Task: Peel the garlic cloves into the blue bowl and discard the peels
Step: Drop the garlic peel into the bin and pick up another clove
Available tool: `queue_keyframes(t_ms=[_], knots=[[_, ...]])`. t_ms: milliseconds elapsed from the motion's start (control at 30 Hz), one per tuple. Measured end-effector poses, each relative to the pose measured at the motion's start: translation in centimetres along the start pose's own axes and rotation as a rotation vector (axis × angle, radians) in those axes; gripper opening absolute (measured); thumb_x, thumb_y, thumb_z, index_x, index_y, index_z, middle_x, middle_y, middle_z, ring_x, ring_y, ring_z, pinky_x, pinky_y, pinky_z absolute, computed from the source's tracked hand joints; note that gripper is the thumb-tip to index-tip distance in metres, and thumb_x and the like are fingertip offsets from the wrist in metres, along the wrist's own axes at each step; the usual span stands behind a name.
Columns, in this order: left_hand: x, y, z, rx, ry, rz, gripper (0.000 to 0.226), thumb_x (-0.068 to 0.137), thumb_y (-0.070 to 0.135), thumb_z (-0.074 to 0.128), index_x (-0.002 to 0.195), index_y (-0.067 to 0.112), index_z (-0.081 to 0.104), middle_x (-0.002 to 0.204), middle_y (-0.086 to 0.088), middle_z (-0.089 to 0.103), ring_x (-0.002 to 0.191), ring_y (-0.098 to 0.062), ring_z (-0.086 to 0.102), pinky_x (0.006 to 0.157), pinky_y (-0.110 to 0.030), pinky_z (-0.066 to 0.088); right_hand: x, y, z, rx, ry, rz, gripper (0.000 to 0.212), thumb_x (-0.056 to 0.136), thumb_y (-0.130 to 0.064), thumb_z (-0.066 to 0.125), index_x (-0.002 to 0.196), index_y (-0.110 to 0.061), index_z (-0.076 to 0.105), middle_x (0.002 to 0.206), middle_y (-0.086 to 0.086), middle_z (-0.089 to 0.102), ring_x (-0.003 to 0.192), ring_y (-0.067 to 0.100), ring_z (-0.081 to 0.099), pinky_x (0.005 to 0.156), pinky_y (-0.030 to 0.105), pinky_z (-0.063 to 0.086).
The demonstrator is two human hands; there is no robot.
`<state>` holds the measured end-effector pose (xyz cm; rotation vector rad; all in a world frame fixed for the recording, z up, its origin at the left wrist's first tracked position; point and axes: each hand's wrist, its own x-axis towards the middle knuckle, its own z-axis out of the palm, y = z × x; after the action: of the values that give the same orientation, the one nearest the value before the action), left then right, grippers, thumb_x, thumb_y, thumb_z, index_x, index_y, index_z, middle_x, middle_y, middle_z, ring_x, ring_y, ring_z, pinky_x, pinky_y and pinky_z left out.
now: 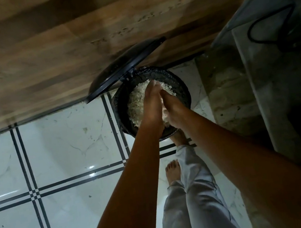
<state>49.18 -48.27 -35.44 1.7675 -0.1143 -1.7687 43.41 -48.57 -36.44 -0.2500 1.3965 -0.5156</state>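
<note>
— What are the hands doing?
— I see the left hand (152,109) and right hand (172,110) pressed together over the black pedal bin (121,106), cupping garlic peels (137,98); the fingers' spread I can't tell.
— The bin?
— Lid (124,68) up, peels heaped inside.
— Surroundings?
— White tiled floor (62,147), wooden cabinet (55,40). Dim; right side murky.

Dim, right side in shadow; glare on floor tiles (91,170).
</note>
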Motion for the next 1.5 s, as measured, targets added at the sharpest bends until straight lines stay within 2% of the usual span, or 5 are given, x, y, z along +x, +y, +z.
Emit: queue_keyframes(t_ms=[100,233,633,1067,1500], knots=[[1.7,-1.7,-0.9,0.219,0.121,0.015,0.063,0.093,0.055,0.03,0.14,0.013,0.038,0.142,-0.014,0.041,0.128,-0.026,0.042,0.105,-0.04,0.034,-1.7,-1.0,1.5,0.325,-0.06,0.015,0.049,0.098,-0.047,0.036,0.129,-0.013,0.053,0.128,0.008,0.056,0.111,0.019,0.054,0.097,0.037,0.04],[-3.6,1.2,-1.1,0.173,0.169,0.043,0.024,0.093,0.016,0.042,0.074,0.015,0.057,0.084,-0.008,0.058,0.08,-0.02,0.051,0.071,-0.031,0.037,-6.6,-3.8,0.7,0.337,-0.073,-0.138,0.043,0.1,-0.039,0.035,0.133,-0.015,0.048,0.134,0.006,0.054,0.117,0.02,0.052,0.101,0.035,0.038],[-31.5,7.7,7.2,-0.004,-0.266,0.368,0.012,0.095,0.018,0.049,0.093,0.015,0.061,0.09,-0.002,0.065,0.077,-0.015,0.062,0.067,-0.025,0.049,-34.9,-9.9,-8.3,0.447,0.17,-0.537,0.029,0.098,-0.021,0.044,0.124,-0.012,0.053,0.102,0.003,0.063,0.087,0.02,0.061,0.071,0.03,0.05],[-55.0,-10.4,25.4,0.499,-1.044,0.381,0.021,0.099,0.02,0.041,0.086,0.018,0.058,0.08,0.002,0.061,0.06,-0.009,0.058,0.058,-0.023,0.044,-61.7,2.8,-28.6,0.816,0.723,-1.006,0.016,0.095,-0.015,0.046,0.102,-0.012,0.06,0.089,0.004,0.063,0.07,0.016,0.057,0.064,0.027,0.046],[-62.8,-32.3,29.0,0.901,-1.179,0.274,0.014,0.095,0.018,0.047,0.088,0.015,0.058,0.08,-0.001,0.063,0.063,-0.012,0.057,0.053,-0.021,0.042,-68.2,24.7,-45.2,0.319,1.436,-0.581,0.009,0.086,-0.007,0.062,0.084,-0.014,0.067,0.077,0.002,0.066,0.068,0.016,0.058,0.063,0.029,0.047]])
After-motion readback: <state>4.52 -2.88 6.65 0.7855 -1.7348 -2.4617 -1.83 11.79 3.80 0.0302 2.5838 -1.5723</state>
